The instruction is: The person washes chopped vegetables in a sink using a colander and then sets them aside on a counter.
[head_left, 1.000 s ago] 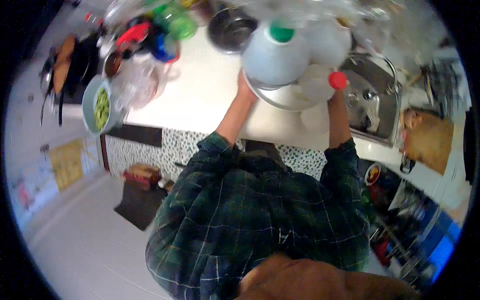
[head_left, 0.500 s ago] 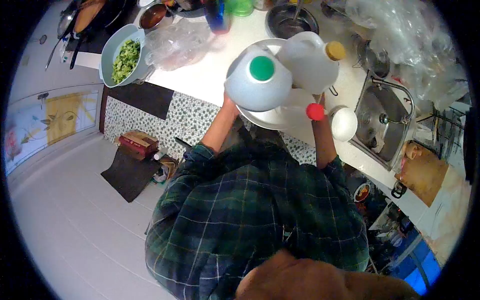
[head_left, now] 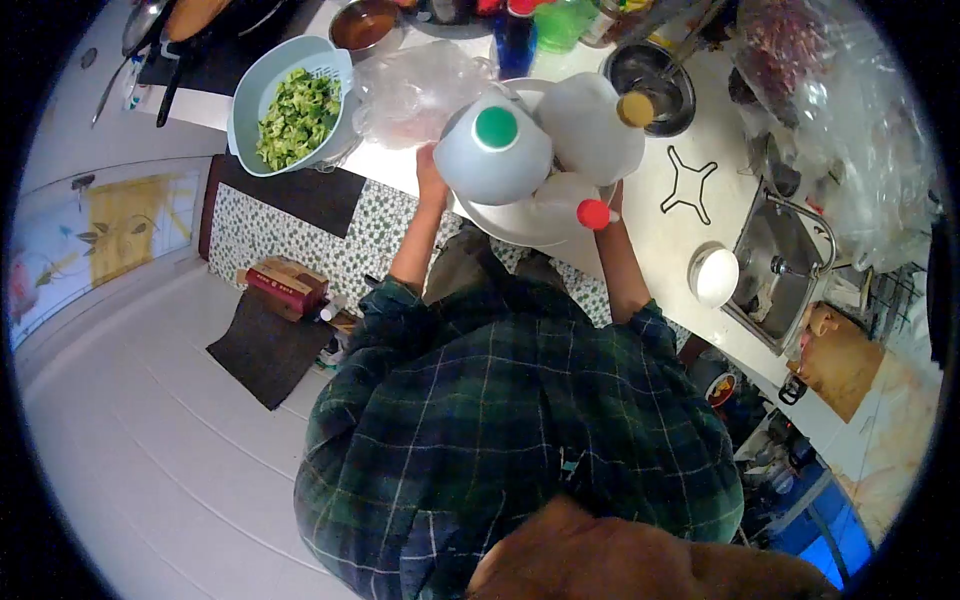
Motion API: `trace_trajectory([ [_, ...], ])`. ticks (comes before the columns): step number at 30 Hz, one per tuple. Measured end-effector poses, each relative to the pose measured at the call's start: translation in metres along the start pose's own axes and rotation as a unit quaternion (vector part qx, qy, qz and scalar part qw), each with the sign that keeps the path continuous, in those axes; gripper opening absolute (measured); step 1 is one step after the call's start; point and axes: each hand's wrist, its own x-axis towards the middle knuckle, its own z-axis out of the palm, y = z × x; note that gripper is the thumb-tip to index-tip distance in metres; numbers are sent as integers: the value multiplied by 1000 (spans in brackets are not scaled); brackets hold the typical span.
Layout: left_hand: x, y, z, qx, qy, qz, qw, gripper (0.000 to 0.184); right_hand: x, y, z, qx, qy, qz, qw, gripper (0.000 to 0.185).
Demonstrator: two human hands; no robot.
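Note:
A round white tray [head_left: 510, 228] is held between my hands at the counter's front edge. My left hand [head_left: 431, 178] grips its left side, the fingers partly hidden by a jug. On the right side my right hand [head_left: 611, 222] holds the rim, mostly covered by a red cap. Standing on the tray are a translucent jug with a green cap [head_left: 490, 170], another with a yellow-brown cap [head_left: 592, 135], and a smaller clear bottle with a red cap [head_left: 563, 194]. Right of the tray lies a black wire trivet [head_left: 689, 186].
A light-blue colander [head_left: 247, 110] of chopped greens and a clear plastic bag [head_left: 415, 95] are on the left. A dark metal pot [head_left: 676, 118] stands behind. At right are a white bowl [head_left: 715, 276], the sink [head_left: 770, 265] and hanging plastic bags [head_left: 860, 150].
The tray with its jugs has shifted left along the counter, closer to the plastic bag. The wire trivet, mostly covered before, now shows fully. My view has moved slightly too.

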Motion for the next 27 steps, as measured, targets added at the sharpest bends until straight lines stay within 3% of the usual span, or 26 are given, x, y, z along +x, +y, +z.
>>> trace_trajectory([
  [2,16,13,-21,169,-90,188,963,29,13,4,-15,-44,-40,-17,998,44],
  [4,8,74,-30,374,101,138,912,42,16,7,-36,-80,-84,-36,993,43],
  [5,6,95,-38,373,102,138,912,42,5,9,-40,-76,-101,-35,991,43],
  [7,2,123,-48,462,149,239,841,60,-51,20,-28,5,-84,0,996,42],
  [10,29,133,-57,428,126,311,839,72,-85,40,-27,-94,-67,-85,990,55],
  [12,57,125,-55,418,106,336,837,78,-102,35,-5,-37,-19,29,999,56],
  [14,85,111,-51,433,72,296,848,86,-93,34,-20,-56,-3,24,998,56],
  [16,113,93,-45,406,104,333,845,78,-76,30,-41,-57,-24,37,997,57],
  [18,131,85,-43,316,-44,114,941,67,-74,27,-37,-74,-28,12,997,59],
  [19,131,84,-40,250,-6,171,953,49,-74,24,-31,-93,-27,-18,995,61],
  [22,118,92,-43,159,10,204,966,37,-93,9,-12,-148,-20,51,988,61],
  [24,98,110,-44,154,5,206,966,34,-92,8,-14,-132,-35,49,989,61],
  [26,69,133,-47,115,45,236,964,35,-76,14,-49,-120,-52,120,984,64],
  [27,63,131,-55,135,50,267,953,33,-87,8,-36,-172,-74,91,978,69],
])
